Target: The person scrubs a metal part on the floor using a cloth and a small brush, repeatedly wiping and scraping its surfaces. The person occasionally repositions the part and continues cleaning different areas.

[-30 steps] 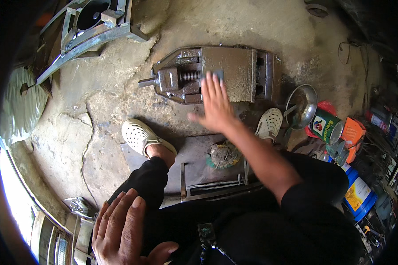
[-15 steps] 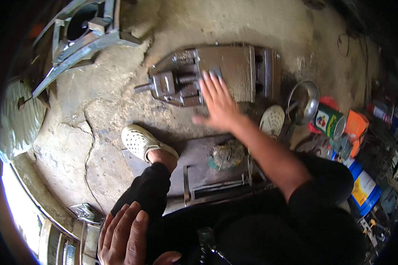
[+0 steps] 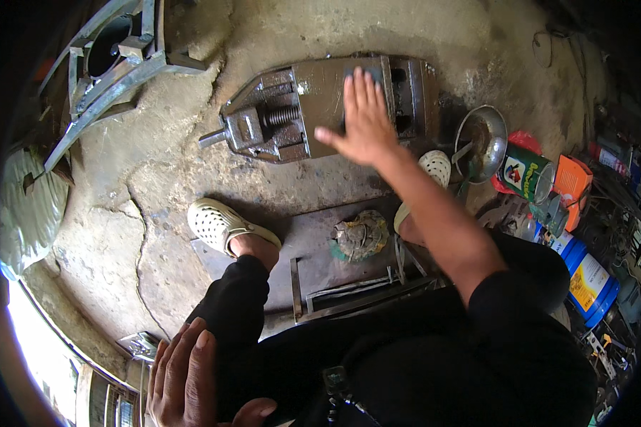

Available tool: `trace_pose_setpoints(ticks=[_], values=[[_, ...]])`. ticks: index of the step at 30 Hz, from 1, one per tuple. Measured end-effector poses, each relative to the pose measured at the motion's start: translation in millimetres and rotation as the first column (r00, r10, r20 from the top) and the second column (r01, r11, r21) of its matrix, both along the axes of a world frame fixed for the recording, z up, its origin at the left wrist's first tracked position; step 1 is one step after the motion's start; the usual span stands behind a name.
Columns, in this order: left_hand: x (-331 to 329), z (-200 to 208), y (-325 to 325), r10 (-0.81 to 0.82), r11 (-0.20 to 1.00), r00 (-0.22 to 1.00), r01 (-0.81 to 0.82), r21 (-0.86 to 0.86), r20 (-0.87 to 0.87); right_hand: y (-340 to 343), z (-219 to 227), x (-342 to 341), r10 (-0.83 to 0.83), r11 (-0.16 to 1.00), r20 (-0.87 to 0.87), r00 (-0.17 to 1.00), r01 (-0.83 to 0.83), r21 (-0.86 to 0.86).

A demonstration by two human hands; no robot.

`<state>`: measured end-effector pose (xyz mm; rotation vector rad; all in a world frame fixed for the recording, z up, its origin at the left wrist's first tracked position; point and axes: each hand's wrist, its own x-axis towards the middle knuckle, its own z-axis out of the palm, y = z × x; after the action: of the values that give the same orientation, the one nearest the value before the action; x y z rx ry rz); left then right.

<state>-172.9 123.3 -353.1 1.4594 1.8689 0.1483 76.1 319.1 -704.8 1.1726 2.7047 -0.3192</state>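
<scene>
A heavy brown machine vise [image 3: 322,96], wet and shiny, lies flat on the floor ahead of me, with its screw toward the left. My right hand [image 3: 367,127] lies flat on the vise's broad plate near the right end, fingers stretched and thumb out to the left. A small dark grey-blue flat piece [image 3: 350,72] peeks out under its fingertips; most of it is hidden, so its kind is unclear. At the lower left, my left hand [image 3: 181,377] rests by my knee with fingers extended, holding nothing.
A metal bowl [image 3: 493,146], a green can [image 3: 523,174], an orange box [image 3: 571,192] and a blue bucket [image 3: 597,285] stand at the right. A ragged round bundle [image 3: 362,236] sits on a metal sheet between my feet. A steel frame [image 3: 114,85] is at the far left.
My right hand has slid across the vise plate, away from me and to the right, with the small flat piece under its fingertips. My left hand stays by my knee.
</scene>
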Motion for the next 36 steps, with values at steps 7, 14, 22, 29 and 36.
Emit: trace_pose_setpoints(ticks=[7, 14, 22, 29, 36], values=[[2, 0, 2, -0.025, 0.999, 0.999, 0.023, 0.045, 0.045, 12, 14, 26, 0.085, 0.996, -0.02, 0.996, -0.085, -0.011], [2, 1, 4, -0.006, 0.996, 0.998, 0.001, 0.086, 0.062, -35, 19, 51, 0.09, 0.944, 0.179, 0.98, -0.027, -0.33], [7, 4, 8, -0.018, 0.997, 0.997, 0.012, 0.082, 0.069, -20, 18, 33, 0.07, 0.982, -0.042, 0.997, -0.076, -0.171], [8, 1, 11, -0.056, 0.998, 0.996, 0.052, 0.047, 0.069, -15, 16, 35, 0.086, 0.994, -0.104, 0.991, -0.092, -0.063], [8, 3, 8, -0.071, 0.994, 0.996, 0.066, 0.086, 0.049, -33, 16, 34, 0.066, 0.978, 0.015, 0.998, -0.062, -0.199]])
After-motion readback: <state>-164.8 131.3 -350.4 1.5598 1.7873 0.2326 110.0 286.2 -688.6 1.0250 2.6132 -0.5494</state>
